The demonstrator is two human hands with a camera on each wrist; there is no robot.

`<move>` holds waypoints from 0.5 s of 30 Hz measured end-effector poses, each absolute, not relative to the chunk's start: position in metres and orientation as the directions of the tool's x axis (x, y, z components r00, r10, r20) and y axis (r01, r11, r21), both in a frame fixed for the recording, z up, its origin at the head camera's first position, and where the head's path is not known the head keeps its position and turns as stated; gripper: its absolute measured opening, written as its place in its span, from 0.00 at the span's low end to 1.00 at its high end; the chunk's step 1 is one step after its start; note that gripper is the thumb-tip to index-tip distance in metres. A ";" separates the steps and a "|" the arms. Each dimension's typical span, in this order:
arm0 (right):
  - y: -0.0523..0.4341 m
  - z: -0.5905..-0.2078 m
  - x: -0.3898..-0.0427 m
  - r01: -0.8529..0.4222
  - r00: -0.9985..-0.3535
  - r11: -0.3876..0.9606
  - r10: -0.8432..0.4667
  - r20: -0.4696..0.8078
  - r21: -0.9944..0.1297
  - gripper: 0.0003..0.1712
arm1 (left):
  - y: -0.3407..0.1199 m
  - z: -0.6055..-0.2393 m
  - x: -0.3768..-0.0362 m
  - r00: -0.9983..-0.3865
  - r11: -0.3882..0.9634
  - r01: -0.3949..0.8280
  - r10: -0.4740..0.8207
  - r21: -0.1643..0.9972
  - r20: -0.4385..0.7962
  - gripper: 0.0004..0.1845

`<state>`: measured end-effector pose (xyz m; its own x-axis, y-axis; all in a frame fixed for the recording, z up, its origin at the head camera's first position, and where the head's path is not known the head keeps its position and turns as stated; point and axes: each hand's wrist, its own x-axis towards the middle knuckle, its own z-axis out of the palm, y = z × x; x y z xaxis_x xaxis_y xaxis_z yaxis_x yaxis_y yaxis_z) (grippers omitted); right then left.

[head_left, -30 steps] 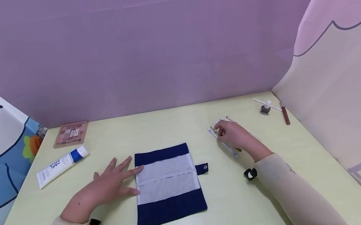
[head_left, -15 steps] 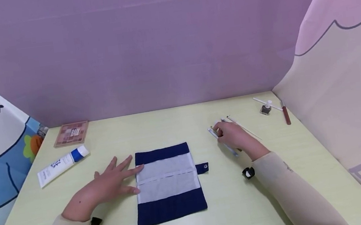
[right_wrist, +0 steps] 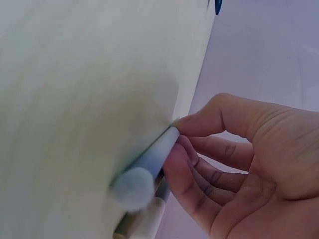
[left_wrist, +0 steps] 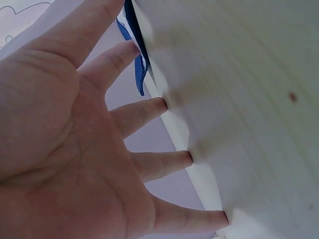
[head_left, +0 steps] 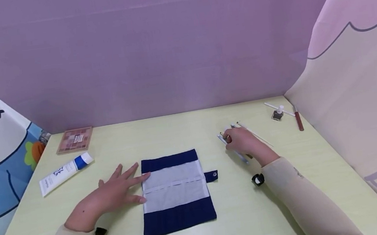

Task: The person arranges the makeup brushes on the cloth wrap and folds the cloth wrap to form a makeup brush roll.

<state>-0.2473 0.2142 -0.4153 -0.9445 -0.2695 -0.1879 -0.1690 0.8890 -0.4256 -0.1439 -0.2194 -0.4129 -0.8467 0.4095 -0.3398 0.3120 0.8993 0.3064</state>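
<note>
A navy and white fabric roll-up pouch [head_left: 175, 191] lies flat in the middle of the pale green table [head_left: 183, 133], its snap tab [head_left: 211, 176] sticking out to the right. My left hand [head_left: 113, 193] rests flat with spread fingers [left_wrist: 149, 109] on the table, fingertips touching the pouch's left edge. My right hand [head_left: 242, 142] curls its fingers round a small bundle of thin makeup brushes [head_left: 234, 149] lying on the table right of the pouch. In the right wrist view the fingers [right_wrist: 189, 169] pinch a pale blue brush handle [right_wrist: 149, 164].
An eyeshadow palette [head_left: 73, 140] and a white tube with a blue cap [head_left: 64, 173] lie at the back left. A small bottle [head_left: 277, 113], a white stick and a brown pencil [head_left: 297, 119] lie at the back right. Printed curtains wall both sides.
The right hand and forearm have shifted slightly left over the brushes, fingers staying curled on them. The left hand and the pouch have not moved.
</note>
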 end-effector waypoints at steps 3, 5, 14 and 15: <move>0.213 -0.416 -0.249 -0.154 -0.944 0.893 -0.259 -0.203 -0.422 0.26 | -0.219 -0.412 -0.143 -0.848 0.902 0.304 0.403 0.307 -0.344 0.43; 0.213 -0.417 -0.249 -0.150 -0.945 0.896 -0.254 -0.207 -0.418 0.26 | -0.219 -0.412 -0.143 -0.849 0.903 0.302 0.401 0.306 -0.344 0.43; 0.214 -0.414 -0.246 -0.117 -0.950 0.885 -0.233 -0.210 -0.451 0.26 | -0.220 -0.413 -0.144 -0.851 0.901 0.306 0.404 0.308 -0.335 0.43; 0.214 -0.412 -0.245 -0.118 -0.950 0.879 -0.235 -0.206 -0.461 0.26 | -0.220 -0.413 -0.144 -0.851 0.900 0.310 0.407 0.308 -0.333 0.43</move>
<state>-0.2447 0.2139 -0.4123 -0.9499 -0.2352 -0.2058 -0.1178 0.8794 -0.4613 -0.1443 -0.2197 -0.4128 -0.8505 0.4068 -0.3333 0.3097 0.8996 0.3078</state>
